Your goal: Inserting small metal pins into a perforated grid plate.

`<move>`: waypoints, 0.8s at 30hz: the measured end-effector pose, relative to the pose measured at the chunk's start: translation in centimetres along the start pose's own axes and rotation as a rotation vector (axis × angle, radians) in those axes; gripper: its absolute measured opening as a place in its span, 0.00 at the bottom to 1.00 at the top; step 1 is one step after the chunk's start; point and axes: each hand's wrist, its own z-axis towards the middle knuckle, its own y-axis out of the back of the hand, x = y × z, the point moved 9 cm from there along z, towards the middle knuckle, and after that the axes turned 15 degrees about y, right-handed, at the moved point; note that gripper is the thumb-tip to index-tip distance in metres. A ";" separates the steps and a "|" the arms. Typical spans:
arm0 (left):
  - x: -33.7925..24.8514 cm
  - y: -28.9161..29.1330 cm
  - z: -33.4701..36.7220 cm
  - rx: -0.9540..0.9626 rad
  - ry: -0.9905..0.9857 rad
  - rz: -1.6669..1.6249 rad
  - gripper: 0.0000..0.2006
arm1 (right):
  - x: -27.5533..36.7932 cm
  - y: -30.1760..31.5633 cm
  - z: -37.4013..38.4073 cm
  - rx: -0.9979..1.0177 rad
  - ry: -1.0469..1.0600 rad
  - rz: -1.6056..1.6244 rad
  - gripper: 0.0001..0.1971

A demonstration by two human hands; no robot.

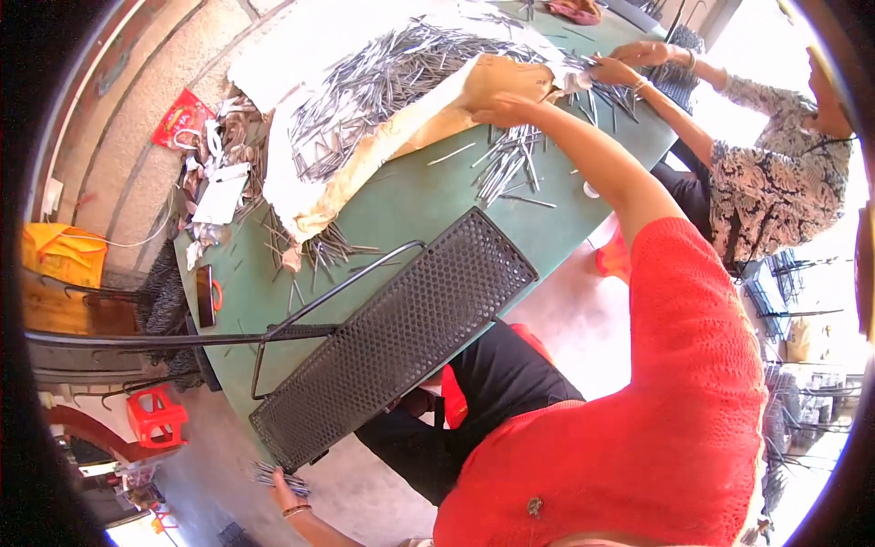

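Observation:
My left hand (286, 493), low at the left, is closed round a bundle of thin grey metal rods (266, 474) beside the near corner of a black perforated metal rack (392, 337). The rack lies slanted along the table's near edge, with a bent bar frame (310, 305) on its far side. My right hand (503, 110) reaches across the table to a torn brown paper sack (501, 77). Its fingers look stretched out against the paper. A large heap of the rods (392, 82) lies in the sack, and loose rods (510, 164) are scattered below that hand.
Across the green table (410, 205), a co-worker's hands (620, 71) are by the sack's right end. A dark flat object with an orange part (208, 296) lies at the left edge. A red stool (157, 417) stands on the floor; metal racks (784, 283) stand at right.

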 end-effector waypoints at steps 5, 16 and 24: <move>1.4 1.5 2.4 0.005 0.051 0.031 0.13 | 4.2 -2.6 -6.1 -0.192 0.341 -0.278 0.31; 2.9 3.1 4.2 -0.028 0.077 -0.015 0.13 | 8.2 -7.3 -3.9 -0.179 0.042 -0.100 0.21; 1.2 1.0 1.9 -0.046 -0.033 -0.115 0.11 | 11.0 -11.8 5.6 -0.271 0.245 0.203 0.17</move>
